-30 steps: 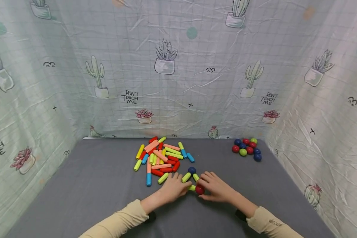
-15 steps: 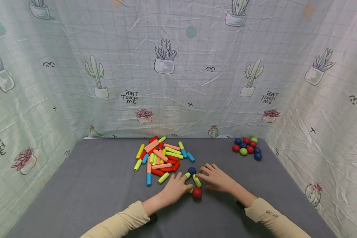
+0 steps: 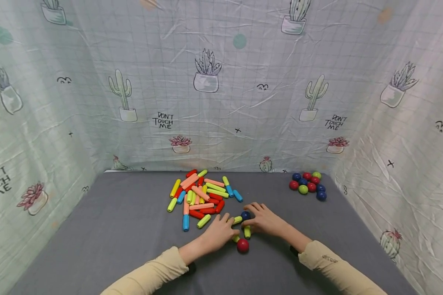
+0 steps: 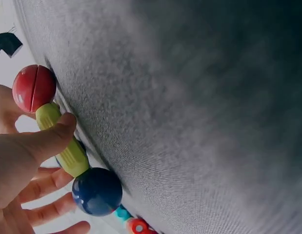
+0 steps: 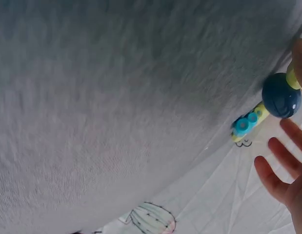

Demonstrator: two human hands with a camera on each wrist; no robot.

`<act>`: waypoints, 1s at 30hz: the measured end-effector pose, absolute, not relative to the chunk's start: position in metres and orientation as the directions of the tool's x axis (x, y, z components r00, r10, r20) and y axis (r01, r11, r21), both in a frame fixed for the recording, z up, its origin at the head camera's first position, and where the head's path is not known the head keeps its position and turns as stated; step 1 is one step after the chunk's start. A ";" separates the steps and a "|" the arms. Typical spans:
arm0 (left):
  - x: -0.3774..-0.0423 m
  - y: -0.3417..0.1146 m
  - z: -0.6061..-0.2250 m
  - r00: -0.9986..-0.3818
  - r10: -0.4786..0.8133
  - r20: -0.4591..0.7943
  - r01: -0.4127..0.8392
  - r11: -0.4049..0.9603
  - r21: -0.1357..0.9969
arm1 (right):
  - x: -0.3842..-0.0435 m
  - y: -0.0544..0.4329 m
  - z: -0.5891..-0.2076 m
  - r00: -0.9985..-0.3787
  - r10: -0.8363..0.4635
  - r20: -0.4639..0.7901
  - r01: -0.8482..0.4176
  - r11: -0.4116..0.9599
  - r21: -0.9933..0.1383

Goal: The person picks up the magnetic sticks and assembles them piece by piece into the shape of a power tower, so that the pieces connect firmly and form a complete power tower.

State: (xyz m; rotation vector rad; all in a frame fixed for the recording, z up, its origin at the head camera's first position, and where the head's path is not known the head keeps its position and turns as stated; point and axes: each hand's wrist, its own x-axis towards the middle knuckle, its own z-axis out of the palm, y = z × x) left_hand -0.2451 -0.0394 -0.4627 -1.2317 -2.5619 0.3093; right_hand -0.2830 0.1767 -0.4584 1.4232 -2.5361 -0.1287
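Observation:
My left hand (image 3: 218, 237) pinches a yellow-green rod (image 4: 72, 158) between thumb and fingers. In the left wrist view this rod joins a glossy red ball (image 4: 33, 88) to a dark blue ball (image 4: 97, 191); from the head, the hand covers most of it. Nearer the body lies the red ball (image 3: 243, 246). My right hand (image 3: 266, 221) holds another blue ball (image 3: 245, 216) between thumb and index finger, the other fingers spread. From that ball, one yellow-green rod (image 3: 247, 232) points toward the body and another rod (image 3: 238, 220) runs left to my left fingertips.
A loose pile of red, yellow, pink, blue and yellow-green rods (image 3: 201, 206) lies beyond my left hand. At the table's far right corner sits a cluster of red, blue and green balls (image 3: 303, 189). A cactus-print curtain (image 3: 221, 123) encloses the grey table (image 3: 125, 233).
My right hand has let go of the red ball and moved up to take the blue ball, shifting it right. The red ball has moved toward the body. My left hand has kept its hold.

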 end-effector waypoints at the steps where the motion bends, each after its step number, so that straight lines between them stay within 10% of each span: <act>1: -0.246 -0.039 -0.462 -0.595 0.788 0.161 0.727 0.612 -0.311 | -0.281 0.176 -0.458 -0.511 -0.847 0.148 -0.828 0.531 0.181; 21: -0.232 -0.039 -0.455 -0.547 0.808 0.218 0.755 0.589 -0.289 | -0.294 0.181 -0.443 -0.637 -0.741 0.215 -0.768 0.633 -0.096; 30: -0.219 -0.031 -0.458 -0.484 0.837 0.255 0.773 0.546 -0.324 | -0.340 0.158 -0.450 -0.735 -0.634 0.239 -0.660 0.751 -0.037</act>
